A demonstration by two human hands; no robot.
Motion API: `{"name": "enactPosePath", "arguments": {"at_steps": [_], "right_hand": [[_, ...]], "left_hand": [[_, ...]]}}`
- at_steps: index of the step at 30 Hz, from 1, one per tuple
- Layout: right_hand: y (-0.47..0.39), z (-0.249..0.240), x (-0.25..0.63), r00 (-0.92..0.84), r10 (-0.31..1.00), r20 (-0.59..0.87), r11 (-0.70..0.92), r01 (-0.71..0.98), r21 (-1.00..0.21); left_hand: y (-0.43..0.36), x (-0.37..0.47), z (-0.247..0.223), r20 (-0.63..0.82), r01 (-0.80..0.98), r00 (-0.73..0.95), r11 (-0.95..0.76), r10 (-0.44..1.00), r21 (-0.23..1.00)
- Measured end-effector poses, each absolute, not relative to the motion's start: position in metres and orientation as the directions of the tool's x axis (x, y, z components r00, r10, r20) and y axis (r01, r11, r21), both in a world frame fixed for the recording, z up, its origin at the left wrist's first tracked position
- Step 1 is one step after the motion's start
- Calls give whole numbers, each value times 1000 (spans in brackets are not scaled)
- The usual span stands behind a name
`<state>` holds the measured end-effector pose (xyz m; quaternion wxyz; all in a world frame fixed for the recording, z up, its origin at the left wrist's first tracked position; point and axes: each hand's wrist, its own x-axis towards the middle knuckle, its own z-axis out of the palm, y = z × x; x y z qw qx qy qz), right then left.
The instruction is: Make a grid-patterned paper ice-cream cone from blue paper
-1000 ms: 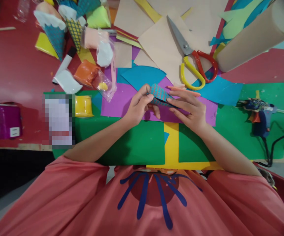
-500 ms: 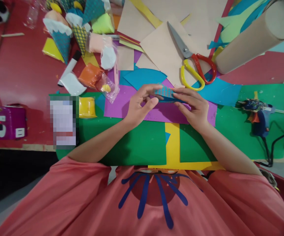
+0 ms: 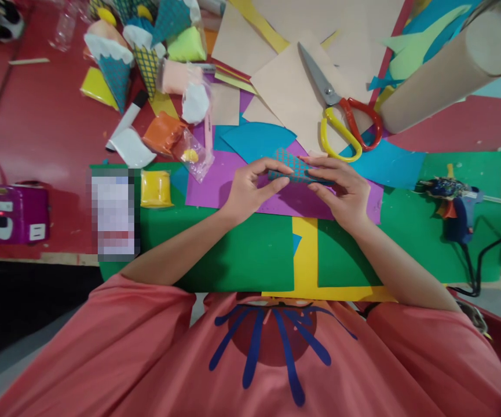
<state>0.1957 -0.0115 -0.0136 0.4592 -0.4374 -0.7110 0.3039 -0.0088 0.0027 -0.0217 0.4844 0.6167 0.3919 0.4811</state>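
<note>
A blue paper piece with a reddish grid pattern (image 3: 291,167), curled into a roll or cone, lies between my two hands. My left hand (image 3: 256,188) pinches its left end between thumb and fingers. At its other end, my right hand (image 3: 341,188) grips it with the fingertips on top and the thumb below. Under the hands is a purple sheet (image 3: 245,194) on green sheets (image 3: 228,252). Just beyond them lie a plain blue paper fan shape (image 3: 261,139) and large scissors (image 3: 329,92) with one yellow and one red handle.
Finished paper cones (image 3: 113,72) with white rims stand at the back left, near bagged orange clay (image 3: 163,132), a marker (image 3: 126,120) and a yellow packet (image 3: 155,189). A phone (image 3: 113,214) lies left, a glue gun (image 3: 459,211) right. A cardboard tube (image 3: 441,78) leans back right.
The patterned paper has turned between my fingers, so more of its gridded outside shows. My left hand has shifted slightly right, its thumb closer to the paper.
</note>
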Motion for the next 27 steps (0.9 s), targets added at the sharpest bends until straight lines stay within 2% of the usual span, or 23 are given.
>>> {"name": "enactPosePath", "arguments": {"at_steps": [5, 12, 19, 24, 27], "right_hand": [[-10, -11, 198, -191, 899, 393, 435, 304, -847], [-11, -13, 198, -222, 908, 355, 407, 268, -873], [-13, -13, 198, -217, 890, 402, 447, 235, -863], [-15, -10, 197, -214, 910, 356, 410, 327, -851], [-16, -9, 196, -198, 921, 336, 384, 299, -874]], "left_hand": [[4, -10, -26, 251, 6, 141, -255, 958, 967], [6, -10, -29, 263, -37, 110, -260, 959, 965], [6, -9, -27, 198, -57, 129, -192, 972, 980], [4, -10, -23, 151, -32, 232, -147, 961, 989], [3, -11, -21, 118, 6, 260, -124, 958, 992]]}}
